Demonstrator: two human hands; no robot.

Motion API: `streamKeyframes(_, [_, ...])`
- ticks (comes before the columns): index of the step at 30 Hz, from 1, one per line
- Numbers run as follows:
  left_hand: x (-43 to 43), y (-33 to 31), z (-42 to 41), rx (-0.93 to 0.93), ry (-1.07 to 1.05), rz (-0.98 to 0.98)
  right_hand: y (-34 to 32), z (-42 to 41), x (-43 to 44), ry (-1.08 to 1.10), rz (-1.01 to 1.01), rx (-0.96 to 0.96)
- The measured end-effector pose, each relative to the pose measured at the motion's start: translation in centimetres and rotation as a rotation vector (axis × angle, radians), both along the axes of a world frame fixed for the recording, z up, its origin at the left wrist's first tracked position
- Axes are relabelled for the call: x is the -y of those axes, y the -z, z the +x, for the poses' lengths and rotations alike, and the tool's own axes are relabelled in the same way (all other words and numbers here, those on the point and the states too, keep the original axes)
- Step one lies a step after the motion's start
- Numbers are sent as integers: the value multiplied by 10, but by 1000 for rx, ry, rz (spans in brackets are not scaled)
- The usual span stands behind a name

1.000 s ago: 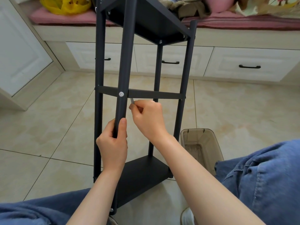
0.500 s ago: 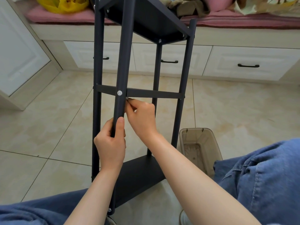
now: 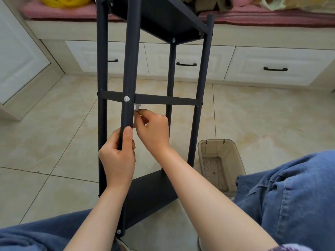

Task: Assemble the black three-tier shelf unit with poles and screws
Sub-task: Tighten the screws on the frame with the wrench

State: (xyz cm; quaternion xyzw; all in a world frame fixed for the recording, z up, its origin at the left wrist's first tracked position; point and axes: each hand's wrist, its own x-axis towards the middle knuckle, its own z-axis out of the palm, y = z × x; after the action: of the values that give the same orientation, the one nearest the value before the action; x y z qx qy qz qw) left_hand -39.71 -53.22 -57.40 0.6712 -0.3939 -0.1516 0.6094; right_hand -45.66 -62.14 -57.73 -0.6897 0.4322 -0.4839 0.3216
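The black shelf unit [image 3: 163, 17] stands tilted toward me on the tiled floor, its poles joining three tiers. My left hand [image 3: 117, 156] grips the near pole [image 3: 130, 69] below the middle tier [image 3: 163, 100]. A silver screw [image 3: 126, 99] sits in that pole at the middle tier. My right hand [image 3: 154, 129] pinches a small silver hex key [image 3: 137, 107] just right of the pole, its tip under the middle tier's edge. Another screw [image 3: 118, 231] shows at the pole's foot by the bottom tier [image 3: 150, 192].
A translucent brown bin [image 3: 219, 160] stands on the floor right of the shelf. White drawers with black handles [image 3: 275, 69] run along the back under a pink-cushioned bench [image 3: 272, 17]. My denim-clad legs [image 3: 290, 196] flank the unit.
My right hand with the hex key has moved left and up, close against the near pole under the middle tier. The left hand keeps its grip on the pole.
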Motion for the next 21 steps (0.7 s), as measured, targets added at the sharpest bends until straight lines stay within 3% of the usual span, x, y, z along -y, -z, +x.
streamKeyframes(10, [0,-5,-9,-19,30,-1,32,-57,-11,5,41,-81])
streamKeyframes(14, [0,-5,-11,-53,48,8,56,-106,-12,108,135,-159])
streamKeyframes(21, [-4,-4,-14,-36,57,19,124,-183,-24,412,583,-680])
